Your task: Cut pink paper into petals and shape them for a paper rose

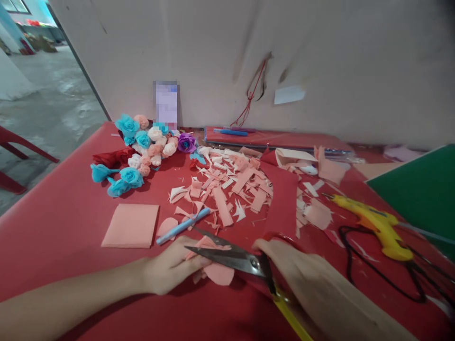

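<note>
My left hand [174, 265] pinches a piece of pink crepe paper [221, 273] whose lower edge is rounded. In my right hand [295, 265] is a pair of scissors [245, 260] with dark metal blades and a yellow handle. The blades are spread, and the near one crosses in front of the paper and my left fingertips. A light blue pen [183, 226] lies just beyond my left hand, partly over a rounded pink piece [168, 227]. To the left rests a folded pink paper square [131, 226].
Paper scraps [227, 182] cover the middle of the red table [64, 199]. Paper flowers [142, 142] cluster at the back left. On the right lie a yellow glue gun [373, 222] with a black cord and a green sheet [419, 194]. A pale wall [213, 57] closes off the back.
</note>
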`<state>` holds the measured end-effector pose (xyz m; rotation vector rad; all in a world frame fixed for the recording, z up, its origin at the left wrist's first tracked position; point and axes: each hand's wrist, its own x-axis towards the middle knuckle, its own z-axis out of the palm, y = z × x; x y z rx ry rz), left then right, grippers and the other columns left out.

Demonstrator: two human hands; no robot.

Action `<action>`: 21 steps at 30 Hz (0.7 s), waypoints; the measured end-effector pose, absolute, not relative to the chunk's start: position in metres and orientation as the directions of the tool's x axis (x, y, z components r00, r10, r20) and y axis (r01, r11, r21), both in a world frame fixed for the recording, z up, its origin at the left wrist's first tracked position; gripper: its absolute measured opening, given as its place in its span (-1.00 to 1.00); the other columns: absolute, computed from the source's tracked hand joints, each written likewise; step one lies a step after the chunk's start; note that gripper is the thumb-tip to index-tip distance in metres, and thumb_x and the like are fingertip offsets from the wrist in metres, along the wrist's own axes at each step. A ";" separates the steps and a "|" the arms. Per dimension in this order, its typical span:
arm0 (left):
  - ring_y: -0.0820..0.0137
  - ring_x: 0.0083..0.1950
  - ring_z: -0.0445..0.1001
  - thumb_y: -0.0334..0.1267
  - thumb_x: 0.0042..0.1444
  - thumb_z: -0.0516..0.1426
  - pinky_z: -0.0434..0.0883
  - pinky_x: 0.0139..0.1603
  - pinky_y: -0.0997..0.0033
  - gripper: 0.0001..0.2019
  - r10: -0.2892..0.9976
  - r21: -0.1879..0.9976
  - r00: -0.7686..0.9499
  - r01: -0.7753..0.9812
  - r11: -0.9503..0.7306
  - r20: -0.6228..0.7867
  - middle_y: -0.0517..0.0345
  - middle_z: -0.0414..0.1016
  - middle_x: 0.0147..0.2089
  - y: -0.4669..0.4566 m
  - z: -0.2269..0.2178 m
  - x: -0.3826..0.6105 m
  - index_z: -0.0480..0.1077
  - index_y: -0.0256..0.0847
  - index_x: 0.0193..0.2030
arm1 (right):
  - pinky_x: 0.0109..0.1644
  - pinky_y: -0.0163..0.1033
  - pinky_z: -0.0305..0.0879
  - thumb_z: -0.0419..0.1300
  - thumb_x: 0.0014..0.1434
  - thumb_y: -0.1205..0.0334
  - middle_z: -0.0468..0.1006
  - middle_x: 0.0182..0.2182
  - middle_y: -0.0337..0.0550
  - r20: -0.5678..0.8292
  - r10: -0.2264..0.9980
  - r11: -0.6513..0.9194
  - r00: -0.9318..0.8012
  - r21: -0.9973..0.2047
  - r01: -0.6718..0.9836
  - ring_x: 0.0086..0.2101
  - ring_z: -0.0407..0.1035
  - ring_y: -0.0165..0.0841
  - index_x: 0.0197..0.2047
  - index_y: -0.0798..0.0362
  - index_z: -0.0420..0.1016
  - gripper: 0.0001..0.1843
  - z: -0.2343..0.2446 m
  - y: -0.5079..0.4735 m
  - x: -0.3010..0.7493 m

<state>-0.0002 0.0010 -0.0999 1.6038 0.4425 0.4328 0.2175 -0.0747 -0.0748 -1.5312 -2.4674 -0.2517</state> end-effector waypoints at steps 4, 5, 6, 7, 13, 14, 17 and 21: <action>0.50 -0.56 0.22 0.06 0.15 -0.17 0.28 -0.50 0.54 -0.48 0.529 0.997 0.848 0.015 -0.081 0.031 0.21 0.17 -0.61 0.002 -0.101 0.001 0.41 -0.35 -0.35 | -0.61 -0.36 0.32 -0.21 0.02 0.51 0.56 -0.48 -0.13 0.295 0.827 0.470 -0.479 0.104 0.876 -0.61 0.43 -0.38 -0.20 0.11 0.27 -0.65 -0.072 -0.074 0.216; 0.50 -0.55 0.22 0.06 0.15 -0.17 0.28 -0.50 0.54 -0.48 0.530 0.997 0.848 0.020 -0.078 0.025 0.21 0.18 -0.61 0.002 -0.101 0.001 0.40 -0.35 -0.38 | -0.61 -0.36 0.32 -0.22 0.03 0.52 0.57 -0.48 -0.13 0.298 0.821 0.472 -0.486 0.124 0.873 -0.60 0.44 -0.38 -0.20 0.11 0.27 -0.65 -0.071 -0.073 0.216; 0.50 -0.55 0.22 0.05 0.15 -0.16 0.28 -0.50 0.54 -0.49 0.529 0.997 0.849 0.026 -0.074 0.017 0.20 0.18 -0.61 0.001 -0.101 0.001 0.38 -0.34 -0.41 | -0.60 -0.36 0.33 -0.22 0.04 0.52 0.57 -0.48 -0.12 0.306 0.816 0.471 -0.491 0.141 0.871 -0.59 0.45 -0.38 -0.21 0.12 0.27 -0.65 -0.071 -0.073 0.216; 0.51 -0.56 0.22 0.05 0.15 -0.16 0.28 -0.51 0.54 -0.49 0.528 0.997 0.849 0.030 -0.071 0.012 0.20 0.18 -0.61 0.001 -0.101 0.001 0.37 -0.34 -0.43 | -0.58 -0.35 0.34 -0.23 0.04 0.52 0.58 -0.48 -0.12 0.310 0.811 0.472 -0.496 0.155 0.868 -0.58 0.45 -0.37 -0.20 0.13 0.27 -0.65 -0.071 -0.073 0.216; 0.50 -0.56 0.22 0.09 0.13 -0.16 0.26 -0.51 0.54 -0.47 0.548 0.996 0.837 0.053 -0.067 -0.008 0.20 0.19 -0.63 0.001 -0.100 0.001 0.36 -0.32 -0.50 | -0.60 -0.36 0.35 -0.26 0.08 0.55 0.58 -0.48 -0.12 0.304 0.800 0.472 -0.518 0.213 0.855 -0.58 0.46 -0.38 -0.19 0.13 0.25 -0.64 -0.068 -0.072 0.217; 0.50 -0.56 0.23 0.08 0.14 -0.16 0.26 -0.51 0.54 -0.47 0.538 0.996 0.843 0.054 -0.072 -0.006 0.19 0.19 -0.63 0.001 -0.100 0.001 0.37 -0.33 -0.48 | -0.60 -0.36 0.35 -0.27 0.09 0.55 0.58 -0.48 -0.12 0.305 0.798 0.473 -0.520 0.218 0.854 -0.57 0.47 -0.38 -0.19 0.13 0.24 -0.64 -0.067 -0.073 0.217; 0.48 -0.55 0.25 0.04 0.16 -0.16 0.27 -0.51 0.54 -0.50 0.526 0.995 0.850 0.051 -0.091 0.005 0.17 0.23 -0.62 0.002 -0.100 0.000 0.40 -0.33 -0.41 | -0.59 -0.37 0.37 -0.30 0.13 0.53 0.58 -0.49 -0.12 0.299 0.797 0.480 -0.525 0.215 0.851 -0.53 0.49 -0.38 -0.20 0.11 0.22 -0.65 -0.064 -0.073 0.217; 0.48 -0.54 0.26 0.00 0.17 -0.14 0.28 -0.50 0.56 -0.53 0.522 0.995 0.853 0.049 -0.087 0.003 0.16 0.25 -0.62 0.003 -0.100 0.000 0.43 -0.33 -0.34 | -0.54 -0.37 0.39 -0.32 0.19 0.47 0.58 -0.48 -0.12 0.304 0.790 0.493 -0.532 0.200 0.847 -0.51 0.50 -0.39 -0.19 0.11 0.21 -0.67 -0.062 -0.073 0.218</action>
